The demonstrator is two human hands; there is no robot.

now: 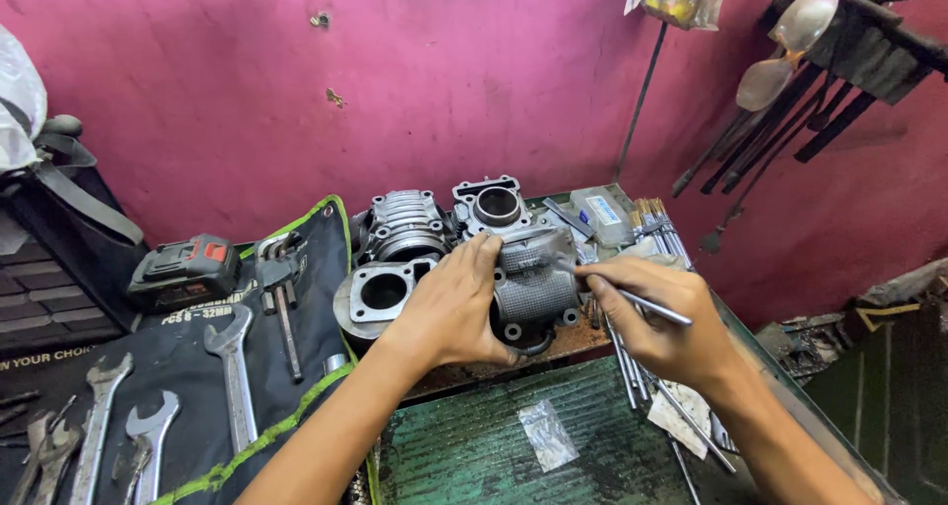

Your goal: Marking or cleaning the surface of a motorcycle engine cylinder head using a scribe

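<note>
My left hand (456, 303) grips a grey metal engine cylinder block (535, 286) that rests on the rusty bench top, fingers over its top left edge. My right hand (660, 317) holds a thin metal rod tool (647, 306) like a pen, its tip touching the right side of the block. Two more finned engine cylinders (403, 227) and a cylinder head with a round bore (383, 293) stand just behind and left of the held block.
A black tool roll (178, 367) with several spanners lies at the left, a power tool battery (186, 268) behind it. Thin metal rods (657, 231) lie along the bench's right side. A small clear plastic bag (548, 434) lies on the green surface. Pink wall behind.
</note>
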